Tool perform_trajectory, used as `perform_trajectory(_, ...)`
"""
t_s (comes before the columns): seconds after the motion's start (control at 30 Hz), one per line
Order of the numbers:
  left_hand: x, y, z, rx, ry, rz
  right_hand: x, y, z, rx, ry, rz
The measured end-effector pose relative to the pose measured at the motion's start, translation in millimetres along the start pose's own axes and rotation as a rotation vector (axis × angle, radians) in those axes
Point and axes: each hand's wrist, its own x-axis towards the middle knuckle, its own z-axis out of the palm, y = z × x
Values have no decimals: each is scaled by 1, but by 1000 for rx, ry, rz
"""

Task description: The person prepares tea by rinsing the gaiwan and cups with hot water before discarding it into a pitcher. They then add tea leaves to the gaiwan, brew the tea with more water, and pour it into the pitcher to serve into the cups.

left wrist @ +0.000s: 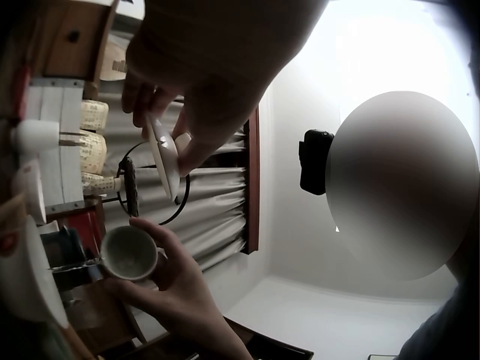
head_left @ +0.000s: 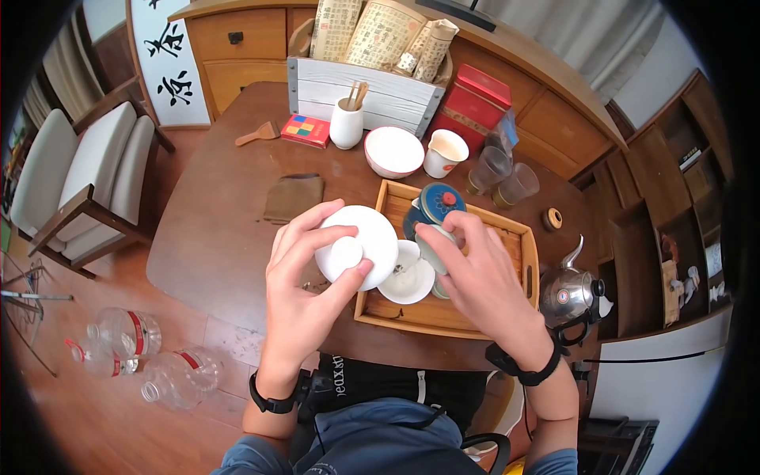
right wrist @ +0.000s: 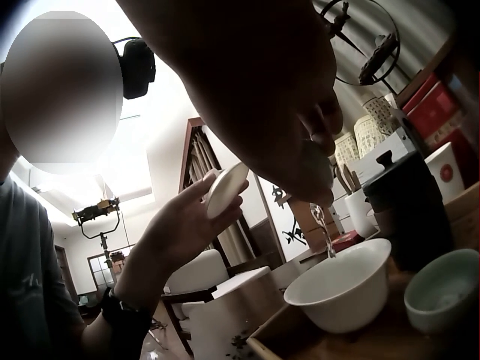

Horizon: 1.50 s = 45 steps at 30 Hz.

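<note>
My left hand (head_left: 299, 291) pinches the knob of a white lid (head_left: 378, 237), held up left of a white bowl (head_left: 412, 285). With my right hand (head_left: 489, 279) I grip a small pale-green cup (left wrist: 129, 253) by its side, tipped over that bowl. A thin stream of water (right wrist: 322, 225) falls from the cup into the bowl in the right wrist view. The bowl stands on a wooden tray (head_left: 419, 321). Behind it on the tray is a blue lidded pot (head_left: 440, 204) with a red knob. Another pale-green cup (right wrist: 442, 292) sits beside the bowl.
A steel kettle (head_left: 566, 294) stands right of the tray. Clear glasses (head_left: 516, 187), a white pitcher (head_left: 446, 154) and a red-rimmed bowl (head_left: 394, 152) are behind it. A folded brown cloth (head_left: 294, 198) lies left. Plastic bottles (head_left: 186, 372) are on the floor.
</note>
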Motion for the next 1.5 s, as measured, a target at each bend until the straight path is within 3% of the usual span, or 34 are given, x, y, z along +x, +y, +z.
perform_trajectory(0.23, 0, 1, -1, -13, 8, 2, 4, -7, -22, 70, 166, 11)
perform_trajectory(0.37, 0, 1, 2, -18, 4, 4, -7, -1, 7, 101, -85, 1)
perform_trajectory(0.47, 0, 3, 2, -13, -12, -2, -23, 9, 10, 232, -93, 130)
perform_trajectory(0.6, -2, 4, 1, 0, -40, -8, -44, 30, -15, 284, 32, 364)
perform_trajectory(0.77, -3, 4, 4, 4, -58, -10, -84, 67, -2, 335, -191, 614)
perform_trajectory(1.07, -5, 4, 9, -50, -7, -36, -109, 79, 27, 289, -343, 636)
perform_trajectory(1.37, -6, -1, 8, -36, -53, -16, -117, 81, 30, 296, -307, 546)
perform_trajectory(1.5, -6, -2, 10, -74, -22, -29, -129, 81, 9, 241, -263, 617)
